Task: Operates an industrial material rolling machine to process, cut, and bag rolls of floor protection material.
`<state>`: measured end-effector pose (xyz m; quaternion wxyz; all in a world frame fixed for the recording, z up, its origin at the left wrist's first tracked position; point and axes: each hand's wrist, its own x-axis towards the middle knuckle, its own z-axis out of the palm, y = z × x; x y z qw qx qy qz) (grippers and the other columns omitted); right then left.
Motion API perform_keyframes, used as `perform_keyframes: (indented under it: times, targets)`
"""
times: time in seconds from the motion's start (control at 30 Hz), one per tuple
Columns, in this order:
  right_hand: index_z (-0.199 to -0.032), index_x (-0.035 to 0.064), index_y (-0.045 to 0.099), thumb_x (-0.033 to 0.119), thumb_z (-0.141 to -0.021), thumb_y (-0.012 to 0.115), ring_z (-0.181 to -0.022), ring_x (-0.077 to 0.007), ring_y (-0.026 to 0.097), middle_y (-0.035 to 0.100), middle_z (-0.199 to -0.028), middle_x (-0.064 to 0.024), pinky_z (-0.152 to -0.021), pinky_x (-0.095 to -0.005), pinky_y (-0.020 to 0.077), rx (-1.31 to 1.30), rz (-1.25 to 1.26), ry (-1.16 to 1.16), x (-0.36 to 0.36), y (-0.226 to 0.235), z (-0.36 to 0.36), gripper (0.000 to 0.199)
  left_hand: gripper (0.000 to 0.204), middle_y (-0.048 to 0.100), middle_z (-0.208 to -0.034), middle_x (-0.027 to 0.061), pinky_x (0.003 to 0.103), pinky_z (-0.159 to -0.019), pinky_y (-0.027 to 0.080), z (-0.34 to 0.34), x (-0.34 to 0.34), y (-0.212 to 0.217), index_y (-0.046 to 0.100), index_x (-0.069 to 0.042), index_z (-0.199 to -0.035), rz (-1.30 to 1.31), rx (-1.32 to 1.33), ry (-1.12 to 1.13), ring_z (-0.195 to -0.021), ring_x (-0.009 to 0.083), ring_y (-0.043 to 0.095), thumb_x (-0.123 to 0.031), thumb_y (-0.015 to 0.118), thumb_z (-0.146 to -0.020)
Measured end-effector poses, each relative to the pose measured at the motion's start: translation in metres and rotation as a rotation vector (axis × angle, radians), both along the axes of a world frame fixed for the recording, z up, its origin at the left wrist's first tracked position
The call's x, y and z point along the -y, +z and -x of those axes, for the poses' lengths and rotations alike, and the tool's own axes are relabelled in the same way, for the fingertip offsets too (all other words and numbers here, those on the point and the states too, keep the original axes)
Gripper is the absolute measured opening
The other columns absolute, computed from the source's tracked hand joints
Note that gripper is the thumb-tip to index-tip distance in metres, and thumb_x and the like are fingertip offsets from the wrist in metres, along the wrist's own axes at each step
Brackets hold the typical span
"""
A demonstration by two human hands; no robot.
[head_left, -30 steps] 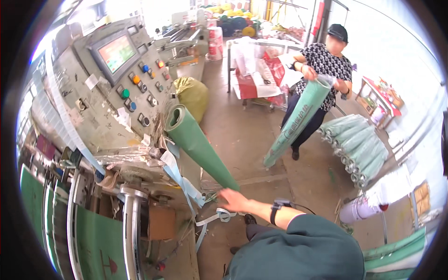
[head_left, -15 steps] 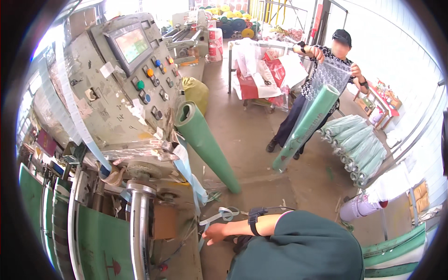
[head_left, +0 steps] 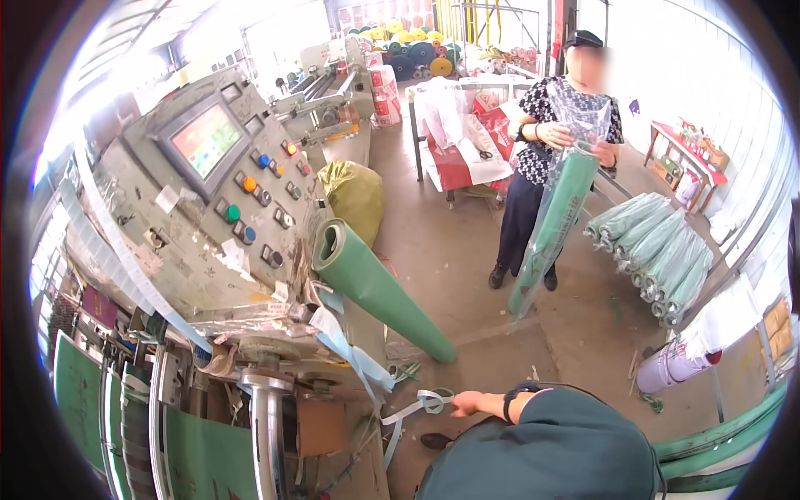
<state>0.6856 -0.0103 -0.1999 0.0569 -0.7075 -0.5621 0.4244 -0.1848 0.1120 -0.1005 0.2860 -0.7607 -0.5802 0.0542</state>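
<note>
A worker's right hand [head_left: 469,404], its fingers too small in view to tell whether it grips anything, is close beside a looped pale strip [head_left: 406,413] near the right edge of the machine [head_left: 268,433]; the left is out of view. Just beyond, a green roll [head_left: 387,292] slants up from the floor [head_left: 492,358] toward the lower right corner of the control panel [head_left: 196,237]. Farther out, a co-worker [head_left: 527,162] holds clear film [head_left: 593,127] about the top of a second roll [head_left: 571,192], left of piled wrapped rolls [head_left: 654,242].
</note>
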Motion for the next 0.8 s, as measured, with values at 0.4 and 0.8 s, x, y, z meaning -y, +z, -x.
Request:
perform_keyframes:
  times: [0.4, 0.8]
  targets:
    - [-0.100, 0.0114, 0.073, 0.046, -0.079, 0.062, -0.097, -0.0272, 0.066, 0.070, -0.099, -0.0119, -0.086, -0.0387, 0.0511, -0.037, 0.128, -0.685, 0.158, -0.105, -0.059, 0.042, 0.037, 0.067, -0.092, 0.0224, 0.053, -0.075, 0.051, -0.157, -0.055, 0.099, 0.060, -0.014, -0.108, 0.483, 0.192, 0.593, -0.089, 0.0419, 0.064, -0.044, 0.043, -0.094]
    - [-0.095, 0.0024, 0.069, 0.028, -0.088, 0.065, -0.062, -0.0120, 0.066, 0.069, -0.076, -0.0056, -0.056, -0.0260, 0.0525, -0.295, 0.139, -0.935, 0.157, -0.072, -0.091, 0.027, 0.039, 0.067, -0.092, 0.0222, 0.052, -0.075, 0.051, -0.106, -0.068, 0.056, 0.062, -0.013, -0.103, 0.443, 0.306, 0.566, -0.089, 0.0426, 0.064, -0.045, 0.042, -0.094]
